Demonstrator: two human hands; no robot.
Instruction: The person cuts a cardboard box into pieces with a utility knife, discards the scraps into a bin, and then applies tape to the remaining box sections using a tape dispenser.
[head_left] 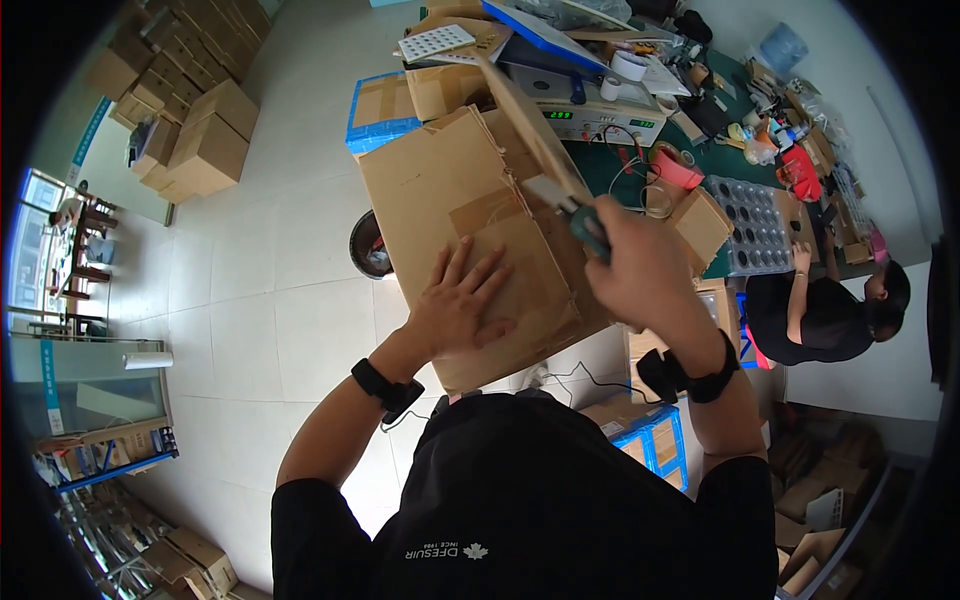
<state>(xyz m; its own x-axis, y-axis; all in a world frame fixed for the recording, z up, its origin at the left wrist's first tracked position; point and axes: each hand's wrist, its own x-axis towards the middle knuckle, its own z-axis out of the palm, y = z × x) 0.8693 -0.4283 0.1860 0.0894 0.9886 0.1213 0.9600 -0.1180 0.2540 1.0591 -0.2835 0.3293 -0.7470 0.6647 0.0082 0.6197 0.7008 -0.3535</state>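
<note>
A large brown cardboard box [425,185] lies in front of me, with a strip of brown tape on it and a flap [535,125] standing up on its right side. My left hand [455,305] rests flat on the box, fingers spread, holding nothing. My right hand [645,260] is closed around the dark green handle of a cutter knife [585,228]. Its broad pale blade points up and left, close to the box's torn right edge and the raised flap. Whether the blade touches the cardboard I cannot tell.
Beyond the box, a green workbench [600,165] holds a power supply [590,122], wires, tape and clutter. A co-worker [825,310] sits at the right beside a tray of round parts [750,225]. A waste bin [368,245] stands left of the box; stacked cartons [205,140] stand far left.
</note>
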